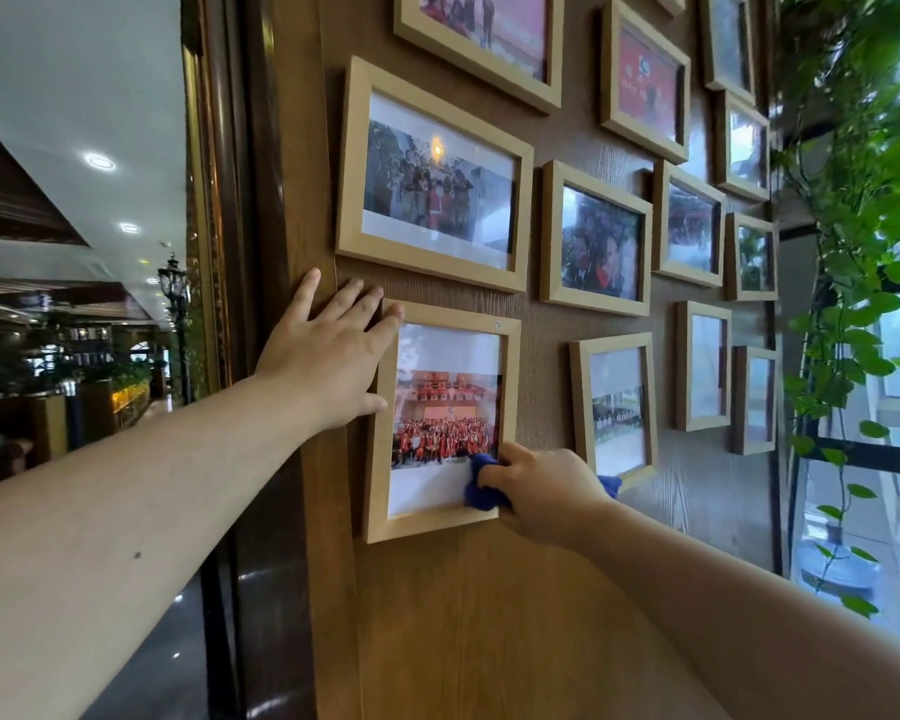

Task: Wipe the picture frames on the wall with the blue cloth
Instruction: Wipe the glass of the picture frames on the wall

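Several light wooden picture frames hang on a brown wood-panelled wall (489, 615). The lowest left frame (440, 524) holds a photo of a crowd in red. My right hand (541, 485) is shut on the blue cloth (481, 491) and presses it against the glass at that frame's lower right corner; a bit of cloth also sticks out behind the hand. My left hand (328, 356) lies flat with fingers spread against the wall, its fingertips and thumb touching the same frame's upper left corner and left edge.
A larger landscape frame (352, 163) hangs just above my left hand, more frames (580, 397) to the right. Green trailing plants (853, 252) and a window stand at the right. A dark pillar edge (230, 252) and a hall lie to the left.
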A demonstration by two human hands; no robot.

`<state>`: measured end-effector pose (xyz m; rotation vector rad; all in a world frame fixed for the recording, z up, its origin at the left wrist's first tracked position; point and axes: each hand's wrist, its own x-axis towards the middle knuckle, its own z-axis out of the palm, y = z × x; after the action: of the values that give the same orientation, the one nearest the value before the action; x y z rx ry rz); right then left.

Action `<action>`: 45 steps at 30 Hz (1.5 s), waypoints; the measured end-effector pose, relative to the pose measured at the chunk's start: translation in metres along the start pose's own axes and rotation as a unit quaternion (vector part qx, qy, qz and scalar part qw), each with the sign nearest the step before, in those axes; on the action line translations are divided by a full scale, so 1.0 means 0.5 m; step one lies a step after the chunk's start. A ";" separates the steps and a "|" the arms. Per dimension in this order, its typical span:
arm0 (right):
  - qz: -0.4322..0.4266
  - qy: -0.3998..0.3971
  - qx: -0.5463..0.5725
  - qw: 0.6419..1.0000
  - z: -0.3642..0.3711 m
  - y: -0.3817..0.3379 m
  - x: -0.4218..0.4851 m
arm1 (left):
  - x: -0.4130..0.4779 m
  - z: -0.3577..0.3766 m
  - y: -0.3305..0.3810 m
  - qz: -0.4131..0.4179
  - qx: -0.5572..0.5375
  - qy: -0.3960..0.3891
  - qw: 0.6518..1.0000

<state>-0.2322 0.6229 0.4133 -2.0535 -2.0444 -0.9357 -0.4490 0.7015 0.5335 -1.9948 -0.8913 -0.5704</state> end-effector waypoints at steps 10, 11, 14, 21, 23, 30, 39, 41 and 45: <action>0.033 0.165 0.043 0.985 -0.120 0.059 0.046 | -0.016 -0.010 -0.039 0.039 -0.071 0.106 0.991; 0.032 0.190 0.044 0.980 -0.145 0.065 0.062 | -0.010 -0.020 -0.045 0.041 -0.073 0.133 0.988; 0.038 0.269 0.049 0.961 -0.225 0.081 0.108 | 0.023 -0.053 -0.063 0.035 -0.058 0.191 0.979; 0.051 0.392 0.144 0.907 -0.379 0.114 0.241 | 0.118 -0.089 -0.118 -0.094 -0.083 0.166 0.978; 0.043 0.409 0.149 0.899 -0.399 0.116 0.281 | 0.132 -0.081 -0.120 -0.113 -0.090 0.157 0.977; 0.028 0.453 0.151 0.878 -0.453 0.080 0.380 | 0.140 -0.031 -0.121 -0.110 -0.068 0.203 0.971; 0.116 0.419 0.116 0.893 -0.363 0.216 0.346 | 0.145 -0.027 -0.126 -0.093 -0.068 0.219 0.969; 0.166 0.392 0.124 0.896 -0.334 0.254 0.328 | 0.146 -0.025 -0.125 -0.096 -0.072 0.219 0.968; 0.194 0.383 0.140 0.892 -0.323 0.256 0.318 | 0.143 -0.025 -0.122 -0.099 -0.075 0.216 0.969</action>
<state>-0.1829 0.6727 0.6640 -1.4974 -1.2145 -1.0579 -0.4505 0.7411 0.6199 -1.8166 -0.7952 -1.1653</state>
